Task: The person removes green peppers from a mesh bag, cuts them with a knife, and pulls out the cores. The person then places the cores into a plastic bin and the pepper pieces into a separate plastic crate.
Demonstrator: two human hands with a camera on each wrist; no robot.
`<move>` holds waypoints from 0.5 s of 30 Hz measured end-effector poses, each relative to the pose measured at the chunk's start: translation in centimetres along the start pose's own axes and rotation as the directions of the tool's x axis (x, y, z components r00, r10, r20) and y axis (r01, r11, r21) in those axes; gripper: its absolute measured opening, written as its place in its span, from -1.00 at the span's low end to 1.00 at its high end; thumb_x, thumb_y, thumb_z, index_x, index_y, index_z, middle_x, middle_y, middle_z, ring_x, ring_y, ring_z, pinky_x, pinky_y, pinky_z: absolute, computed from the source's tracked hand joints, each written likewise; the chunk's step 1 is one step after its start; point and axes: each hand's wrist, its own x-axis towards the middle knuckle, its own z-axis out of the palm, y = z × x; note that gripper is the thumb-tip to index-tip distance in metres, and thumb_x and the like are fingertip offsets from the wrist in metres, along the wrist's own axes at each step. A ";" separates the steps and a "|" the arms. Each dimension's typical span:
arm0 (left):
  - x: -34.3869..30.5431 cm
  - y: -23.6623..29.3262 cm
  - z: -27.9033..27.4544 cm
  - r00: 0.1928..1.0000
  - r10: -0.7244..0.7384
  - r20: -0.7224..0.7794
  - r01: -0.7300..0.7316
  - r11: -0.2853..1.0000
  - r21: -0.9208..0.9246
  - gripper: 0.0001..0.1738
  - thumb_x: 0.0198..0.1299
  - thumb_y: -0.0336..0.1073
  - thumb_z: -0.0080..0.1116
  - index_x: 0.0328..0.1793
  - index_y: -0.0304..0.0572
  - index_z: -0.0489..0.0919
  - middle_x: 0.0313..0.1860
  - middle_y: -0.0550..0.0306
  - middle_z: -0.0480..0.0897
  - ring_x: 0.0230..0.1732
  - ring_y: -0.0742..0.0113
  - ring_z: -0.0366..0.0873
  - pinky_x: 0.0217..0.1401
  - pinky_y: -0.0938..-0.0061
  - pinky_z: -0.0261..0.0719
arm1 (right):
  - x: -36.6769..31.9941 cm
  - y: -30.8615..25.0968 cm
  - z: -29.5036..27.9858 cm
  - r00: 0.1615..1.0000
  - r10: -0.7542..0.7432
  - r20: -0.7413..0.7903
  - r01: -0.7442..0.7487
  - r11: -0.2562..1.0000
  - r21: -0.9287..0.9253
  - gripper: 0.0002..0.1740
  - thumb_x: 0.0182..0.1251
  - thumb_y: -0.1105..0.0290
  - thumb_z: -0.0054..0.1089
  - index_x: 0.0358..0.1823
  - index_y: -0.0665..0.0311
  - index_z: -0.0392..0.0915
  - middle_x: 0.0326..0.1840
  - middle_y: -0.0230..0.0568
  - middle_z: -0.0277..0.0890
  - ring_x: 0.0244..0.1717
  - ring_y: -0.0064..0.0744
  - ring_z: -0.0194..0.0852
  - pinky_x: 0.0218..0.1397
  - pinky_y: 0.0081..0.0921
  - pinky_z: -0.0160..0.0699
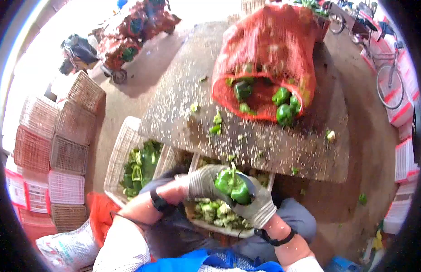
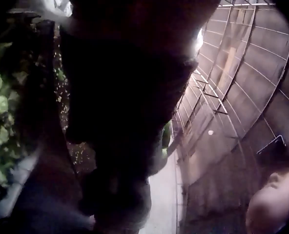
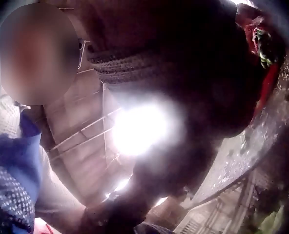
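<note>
A green bell pepper [image 1: 233,185] with its stem upward is between my two gloved hands, above a crate in front of my lap. My left hand [image 1: 206,182], in a pale knit glove, holds it from the left, its fingers partly hidden behind the pepper. From the right, my right hand [image 1: 261,206] grips it, the glove's dark coated part against its side. Below the hands, a white crate [image 1: 240,233] holds pale green pepper scraps [image 1: 219,214]. In both wrist views the hands are dark silhouettes and the pepper is mostly hidden.
Ahead, a red mesh sack [image 1: 269,45] lies open toward me on a board [image 1: 174,104] strewn with seeds, with green peppers at its mouth. A second crate [image 1: 117,149] on the left holds green peppers. Stacked crates [image 1: 70,122] stand farther left; a bicycle [image 1: 390,84] stands right.
</note>
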 end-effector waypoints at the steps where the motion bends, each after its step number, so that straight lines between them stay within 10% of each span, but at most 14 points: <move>1: -0.5 4.2 0.3 0.998 -0.003 0.068 0.006 0.999 -0.046 -0.28 -0.20 -0.40 0.64 0.19 -0.16 0.58 0.06 0.26 0.68 0.07 0.49 0.54 0.21 0.42 0.56 | 0.0 0.1 -0.1 0.999 -0.011 0.043 0.009 0.999 0.039 -0.16 -0.09 0.23 0.53 0.28 0.27 0.37 0.08 0.05 0.59 0.11 -0.04 0.61 0.20 -0.26 0.58; 6: 0.1 3.4 -3.3 0.924 -0.189 0.333 0.150 0.979 0.140 -0.11 -0.32 -0.33 0.70 0.26 -0.22 0.52 0.08 0.21 0.67 0.08 0.46 0.55 0.19 0.41 0.55 | 0.3 -1.0 -1.8 0.974 0.087 0.208 -0.152 0.935 0.322 -0.02 -0.01 0.30 0.48 0.46 0.34 0.17 0.18 -0.04 0.53 0.18 -0.34 0.52 0.30 -0.40 0.46; 9: 0.8 1.5 -4.6 0.868 0.042 0.495 -0.032 0.999 -0.029 0.01 -0.41 -0.12 0.76 0.28 -0.23 0.51 0.08 0.20 0.65 0.10 0.43 0.53 0.22 0.37 0.53 | 0.1 0.4 -1.5 0.955 0.011 0.298 -0.156 0.870 0.468 0.01 -0.03 0.33 0.52 0.46 0.36 0.15 0.30 -0.11 0.41 0.20 -0.34 0.48 0.32 -0.40 0.41; 11: 0.0 1.2 -4.5 0.944 0.122 0.308 -0.086 0.988 -0.128 0.08 -0.43 0.15 0.72 0.25 -0.25 0.50 0.06 0.17 0.65 0.07 0.36 0.55 0.20 0.35 0.52 | 0.4 1.0 -1.6 0.945 0.072 0.320 -0.248 0.795 0.554 -0.05 -0.04 0.38 0.50 0.42 0.38 0.21 0.27 -0.11 0.44 0.16 -0.34 0.51 0.31 -0.40 0.43; 15: -0.6 2.3 -2.5 0.965 0.249 0.088 -0.183 0.871 -0.455 -0.24 -0.07 -0.04 0.36 0.28 -0.24 0.46 0.15 0.11 0.60 0.14 0.29 0.55 0.27 0.35 0.49 | 1.4 -0.4 -2.6 0.915 0.299 0.272 -0.398 0.553 0.732 -0.49 0.12 0.53 0.30 0.16 0.41 0.48 -0.05 -0.21 0.66 -0.06 -0.42 0.65 0.10 -0.46 0.61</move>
